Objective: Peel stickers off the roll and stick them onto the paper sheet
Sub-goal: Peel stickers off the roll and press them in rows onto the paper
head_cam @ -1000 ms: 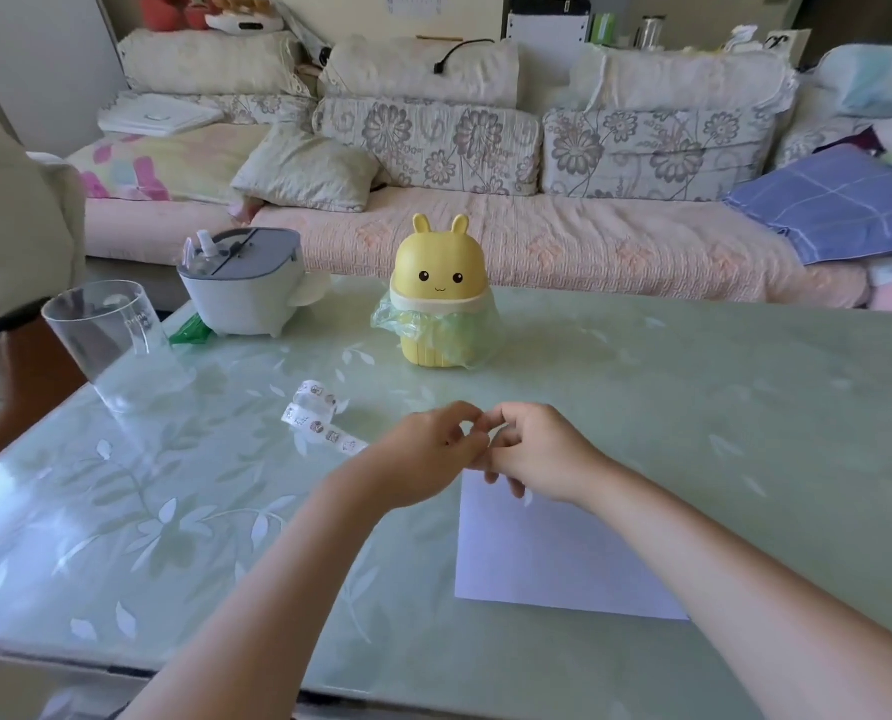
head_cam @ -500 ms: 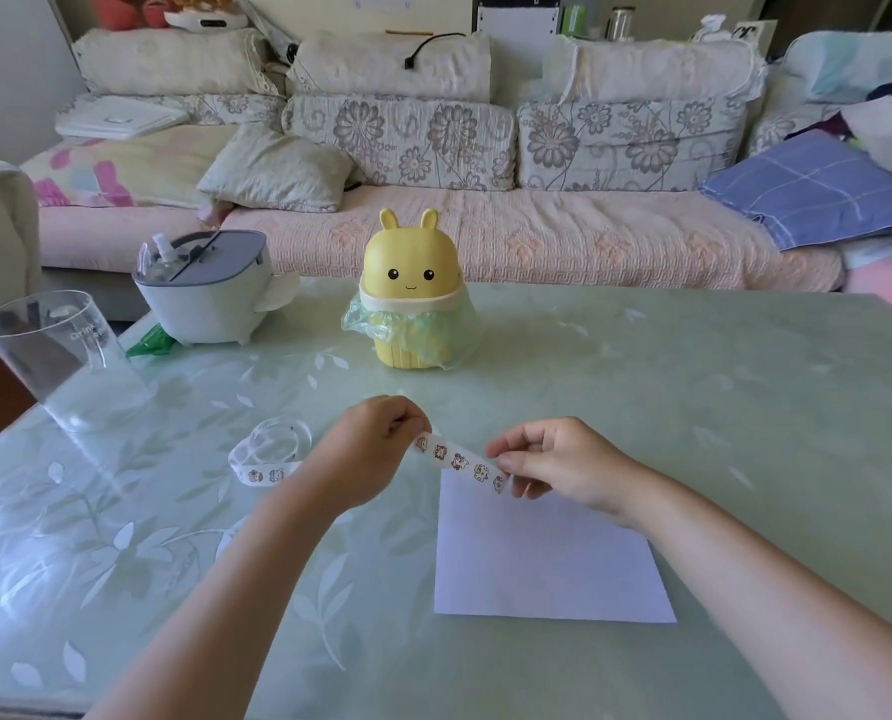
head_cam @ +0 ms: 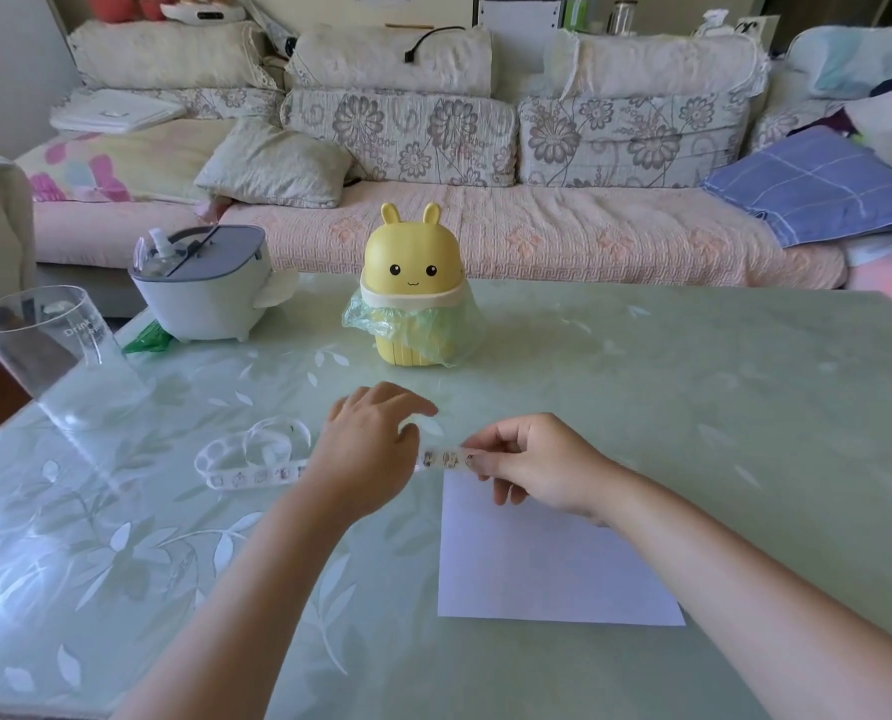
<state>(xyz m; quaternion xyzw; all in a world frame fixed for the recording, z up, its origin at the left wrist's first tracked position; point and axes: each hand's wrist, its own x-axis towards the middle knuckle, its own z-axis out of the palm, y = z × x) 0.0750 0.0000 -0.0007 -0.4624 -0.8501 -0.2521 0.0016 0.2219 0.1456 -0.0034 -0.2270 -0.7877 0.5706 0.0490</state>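
A white sticker strip (head_cam: 446, 458) with small pictures stretches across the table, just above the far edge of the white paper sheet (head_cam: 547, 563). Its loose coils (head_cam: 256, 459) lie on the table to the left. My right hand (head_cam: 542, 465) pinches the strip's right end between thumb and fingers. My left hand (head_cam: 368, 449) hovers palm down over the middle of the strip with its fingers spread and blurred. The strip passes underneath it, and that part is hidden. No stickers show on the paper.
A yellow bunny-shaped bin (head_cam: 412, 298) with a green bag stands beyond the hands. A grey-white container (head_cam: 199, 288) sits at the far left. A clear plastic cup (head_cam: 43, 345) stands at the table's left edge. A sofa (head_cam: 537, 236) runs behind the table.
My hands met above the paper, then pulled a length of strip out between them. Now my left hand has opened its pinch and spread over the strip; the right still holds the end.
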